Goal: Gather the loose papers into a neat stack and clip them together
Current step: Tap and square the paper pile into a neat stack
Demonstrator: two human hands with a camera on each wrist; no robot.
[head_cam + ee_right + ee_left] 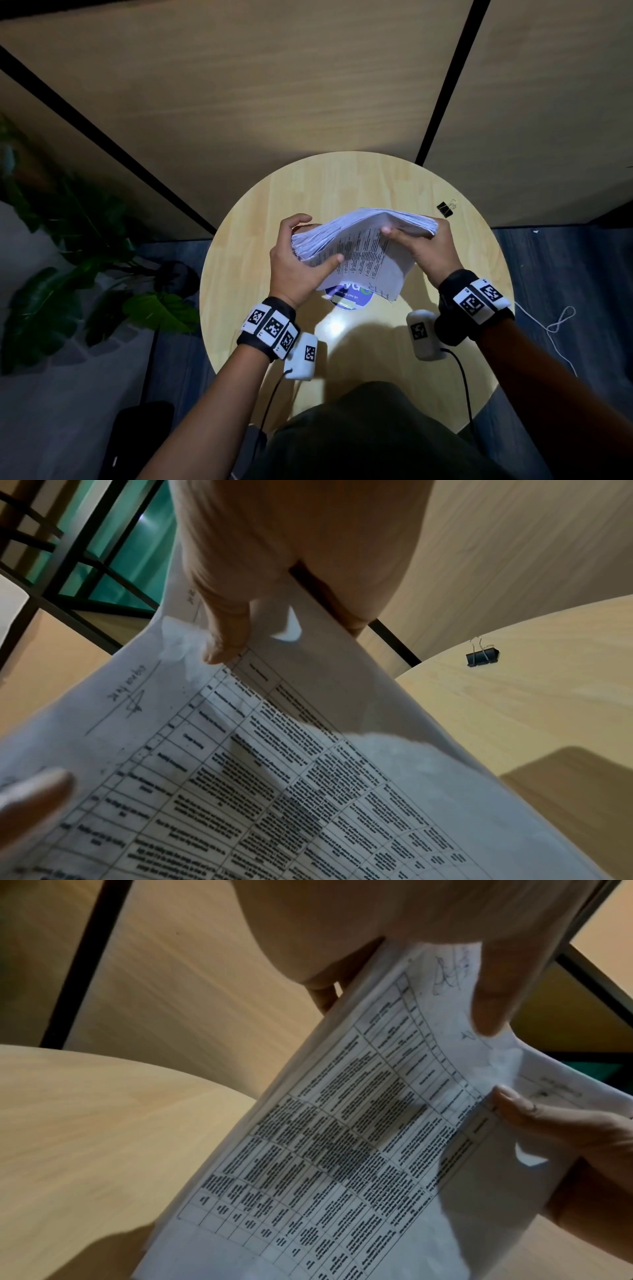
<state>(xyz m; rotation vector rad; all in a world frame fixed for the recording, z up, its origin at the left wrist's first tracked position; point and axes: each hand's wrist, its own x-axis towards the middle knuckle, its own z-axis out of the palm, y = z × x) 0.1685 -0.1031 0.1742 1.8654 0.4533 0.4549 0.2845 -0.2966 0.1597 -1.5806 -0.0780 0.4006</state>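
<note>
A thick stack of printed papers is held tilted above the round wooden table, its top sheet showing a table of text. My left hand grips the stack's left edge, thumb on top and fingers curled behind. My right hand grips the right edge, thumb pressing the top sheet. The sheets' edges are fanned and uneven on the left side. A black binder clip lies on the table beyond my right hand, untouched.
A round sticker or disc with blue print lies on the table under the papers' near edge. Wooden wall panels rise behind the table. A leafy plant stands at the left. A white cord lies on the floor at right.
</note>
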